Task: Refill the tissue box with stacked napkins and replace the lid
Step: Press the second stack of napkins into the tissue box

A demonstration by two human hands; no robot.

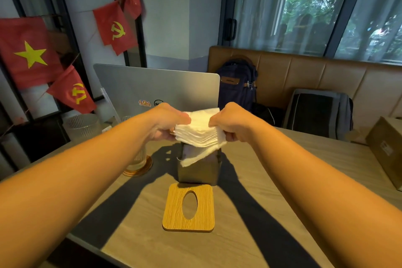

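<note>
Above the open box [199,167], both hands grip the napkins [199,131], left hand [168,123] at 9 o'clock, right hand [230,123] at 3, probably squaring them to drop in; lid [174,209] waits at 6 o'clock.

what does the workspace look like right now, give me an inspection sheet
surface: wood-tone table, arm shadows across it
job's things: napkin stack held above the dark tissue box, one sheet drooping; wooden lid flat in front
clutter: glass on coaster, ribbed glass, laptop, cardboard box
grippers: left hand and right hand each grip one end of the stack
cables: nothing seen
surroundings: navy backpack, grey backpack, bench, red flags, window
</note>
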